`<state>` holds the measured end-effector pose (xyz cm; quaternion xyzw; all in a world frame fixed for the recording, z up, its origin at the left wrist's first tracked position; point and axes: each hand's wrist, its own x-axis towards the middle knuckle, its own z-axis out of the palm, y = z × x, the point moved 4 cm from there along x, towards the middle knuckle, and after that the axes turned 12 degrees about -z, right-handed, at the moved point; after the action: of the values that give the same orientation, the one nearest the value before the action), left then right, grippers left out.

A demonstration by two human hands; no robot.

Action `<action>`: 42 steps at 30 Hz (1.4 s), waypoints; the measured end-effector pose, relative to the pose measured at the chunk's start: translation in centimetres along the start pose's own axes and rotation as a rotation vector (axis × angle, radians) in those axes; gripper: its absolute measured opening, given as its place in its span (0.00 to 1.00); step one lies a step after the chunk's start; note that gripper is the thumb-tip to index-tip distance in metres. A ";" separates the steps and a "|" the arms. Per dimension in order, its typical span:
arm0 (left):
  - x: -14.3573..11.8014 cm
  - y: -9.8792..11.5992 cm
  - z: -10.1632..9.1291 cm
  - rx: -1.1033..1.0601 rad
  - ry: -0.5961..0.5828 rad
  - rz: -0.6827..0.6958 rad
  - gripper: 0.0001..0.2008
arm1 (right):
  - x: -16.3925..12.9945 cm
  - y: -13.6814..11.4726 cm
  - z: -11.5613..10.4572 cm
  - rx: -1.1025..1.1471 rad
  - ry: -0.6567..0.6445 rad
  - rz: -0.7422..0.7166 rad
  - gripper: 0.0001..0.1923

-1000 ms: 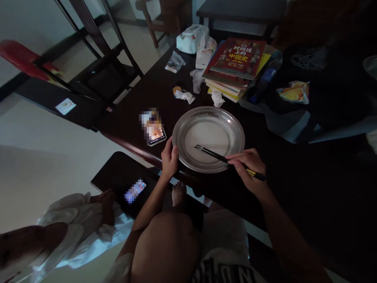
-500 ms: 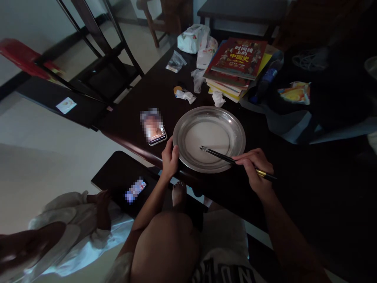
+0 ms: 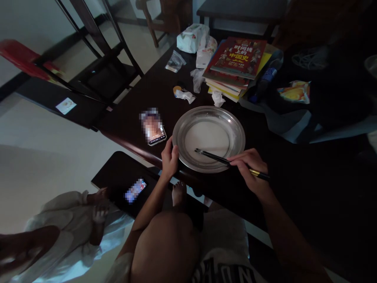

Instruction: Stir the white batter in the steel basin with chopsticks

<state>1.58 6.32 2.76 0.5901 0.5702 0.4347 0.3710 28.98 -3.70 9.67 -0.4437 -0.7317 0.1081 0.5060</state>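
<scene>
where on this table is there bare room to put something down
Bare dark tabletop lies between the phone and the plastic bag. Crowded behind the metal plate: crumpled tissues, stacked books. The area right of the right hand is too dark to judge.

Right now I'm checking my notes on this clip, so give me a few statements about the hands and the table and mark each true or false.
1. The right hand holds dark chopsticks whose tips are over the metal plate. True.
2. The left hand rests on the books. False: it grips the plate's near-left rim; the stack of books lies beyond the plate.
3. A phone lies on the table left of the plate. True.
4. The plate is heaped with vegetables. False: it holds only a pale, flat layer.
</scene>
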 end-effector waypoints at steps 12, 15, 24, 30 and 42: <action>0.0 0.1 0.0 0.007 0.017 -0.009 0.35 | -0.1 0.2 0.2 -0.037 -0.010 -0.002 0.09; 0.0 0.1 0.0 0.017 0.008 -0.007 0.35 | -0.3 0.4 -0.2 -0.060 0.060 0.022 0.11; 0.0 -0.2 -0.1 0.011 0.014 -0.009 0.34 | -0.2 0.2 -0.1 -0.065 0.019 -0.001 0.09; 0.0 0.0 0.0 0.004 0.002 0.007 0.34 | -0.3 0.4 -0.1 -0.033 0.020 -0.017 0.12; 0.0 0.1 0.0 0.026 0.006 0.016 0.33 | -0.1 0.2 0.1 -0.033 -0.005 -0.027 0.10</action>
<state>1.60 6.28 2.83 0.5982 0.5723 0.4317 0.3582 28.96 -3.65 9.41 -0.4419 -0.7405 0.0904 0.4981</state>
